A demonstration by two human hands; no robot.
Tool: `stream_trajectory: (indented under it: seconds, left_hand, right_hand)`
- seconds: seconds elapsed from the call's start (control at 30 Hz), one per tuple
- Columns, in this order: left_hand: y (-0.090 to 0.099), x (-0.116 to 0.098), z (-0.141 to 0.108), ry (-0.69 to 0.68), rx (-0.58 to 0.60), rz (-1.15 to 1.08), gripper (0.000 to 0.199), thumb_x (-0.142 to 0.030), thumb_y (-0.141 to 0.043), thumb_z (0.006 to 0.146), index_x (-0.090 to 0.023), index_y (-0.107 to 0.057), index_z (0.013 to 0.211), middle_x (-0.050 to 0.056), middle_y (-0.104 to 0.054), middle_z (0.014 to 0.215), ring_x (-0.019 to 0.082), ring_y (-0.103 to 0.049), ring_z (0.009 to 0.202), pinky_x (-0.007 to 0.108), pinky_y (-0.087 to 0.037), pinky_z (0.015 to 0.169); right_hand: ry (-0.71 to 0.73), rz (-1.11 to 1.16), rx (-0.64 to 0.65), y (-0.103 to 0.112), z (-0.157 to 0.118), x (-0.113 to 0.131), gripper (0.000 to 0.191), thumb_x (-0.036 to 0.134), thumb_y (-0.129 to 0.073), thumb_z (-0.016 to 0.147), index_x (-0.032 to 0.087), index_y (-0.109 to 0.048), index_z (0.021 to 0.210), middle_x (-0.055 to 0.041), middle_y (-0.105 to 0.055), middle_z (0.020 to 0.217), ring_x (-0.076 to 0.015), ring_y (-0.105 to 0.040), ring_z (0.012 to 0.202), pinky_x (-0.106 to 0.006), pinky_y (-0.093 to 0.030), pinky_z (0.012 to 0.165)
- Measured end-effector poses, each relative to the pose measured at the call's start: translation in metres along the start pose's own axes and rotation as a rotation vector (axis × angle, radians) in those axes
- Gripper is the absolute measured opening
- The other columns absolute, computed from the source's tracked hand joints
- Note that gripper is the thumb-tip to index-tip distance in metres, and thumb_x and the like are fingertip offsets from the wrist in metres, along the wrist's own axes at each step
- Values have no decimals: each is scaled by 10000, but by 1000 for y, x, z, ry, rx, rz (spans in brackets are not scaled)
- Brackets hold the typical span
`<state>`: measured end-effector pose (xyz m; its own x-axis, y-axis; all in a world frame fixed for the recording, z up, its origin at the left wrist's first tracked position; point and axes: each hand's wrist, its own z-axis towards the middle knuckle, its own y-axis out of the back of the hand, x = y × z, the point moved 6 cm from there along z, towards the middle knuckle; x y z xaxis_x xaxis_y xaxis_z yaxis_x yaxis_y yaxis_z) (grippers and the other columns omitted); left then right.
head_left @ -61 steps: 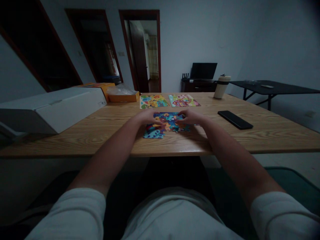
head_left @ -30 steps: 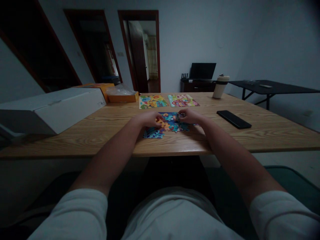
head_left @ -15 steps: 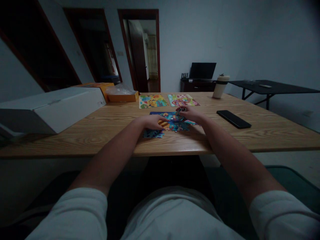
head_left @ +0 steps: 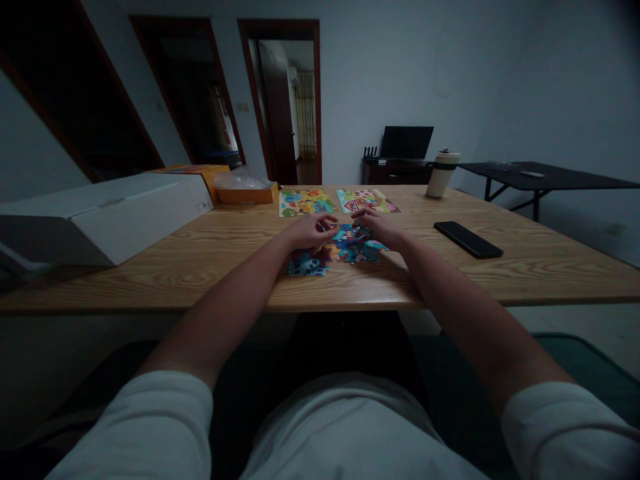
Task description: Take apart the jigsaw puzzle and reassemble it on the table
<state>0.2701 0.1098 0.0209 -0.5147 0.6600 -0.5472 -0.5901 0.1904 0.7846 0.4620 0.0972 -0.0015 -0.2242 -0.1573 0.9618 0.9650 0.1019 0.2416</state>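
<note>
A partly joined blue jigsaw puzzle (head_left: 354,252) lies on the wooden table in front of me, with more blue puzzle pieces (head_left: 306,265) at its near left. My left hand (head_left: 313,231) is raised over the puzzle's left side, fingers curled and pinched; a bit of orange shows at the fingertips, apparently a puzzle piece. Over the puzzle's upper right, my right hand (head_left: 379,227) has its fingers bent around a greyish puzzle piece (head_left: 363,232), partly hidden by them.
Two colourful puzzles, one yellow-green (head_left: 306,202) and one pink (head_left: 367,200), lie farther back. A black phone (head_left: 467,239) and a cream cup (head_left: 443,175) are at right. At left stand a white box (head_left: 110,213) and an orange tray (head_left: 247,194) holding clear plastic.
My left hand has lifted off the puzzle and moved up, its fingers now curled in. The orange striped piece beneath it no longer shows there. My right hand stays nearly in place.
</note>
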Motion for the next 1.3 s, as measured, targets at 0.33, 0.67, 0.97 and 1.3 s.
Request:
stream_trajectory:
  seconds: [0.33, 0.67, 0.97, 1.3]
  left_hand:
    - [1, 3, 9, 75, -208, -1044, 374, -315, -651, 771, -192, -579, 1117, 37, -660, 975, 156, -656, 789, 284, -539, 711]
    - [1, -4, 4, 98, -245, -1158, 327, -245, -658, 778, -187, -582, 1091, 33, -668, 936, 146, -657, 718, 270, -543, 667]
    - [7, 2, 6, 156, -390, -702, 288, -181, -702, 762, -137, -637, 1040, 33, -698, 906, 121, -637, 685, 246, -532, 639]
    - [8, 8, 8, 244, -505, -750, 149, -140, -711, 769, -143, -614, 881, 8, -674, 802, 121, -641, 642, 237, -540, 584]
  right_hand:
    - [21, 128, 165, -37, -5, 5, 215, 330, -642, 790, 224, -652, 976, -19, -640, 944, -142, -550, 746, -234, -425, 588]
    - [-27, 289, 268, -47, -11, 5, 208, 349, -776, 775, 227, -622, 844, -19, -672, 825, -162, -604, 728, -265, -498, 610]
    - [53, 175, 262, -45, -2, -3, 176, 299, -696, 851, 234, -671, 1012, -47, -723, 1006, -178, -653, 791, -304, -549, 699]
    - [303, -155, 141, -37, -2, 12, 243, 415, -679, 856, 220, -678, 1002, -50, -703, 991, -218, -615, 854, -352, -525, 754]
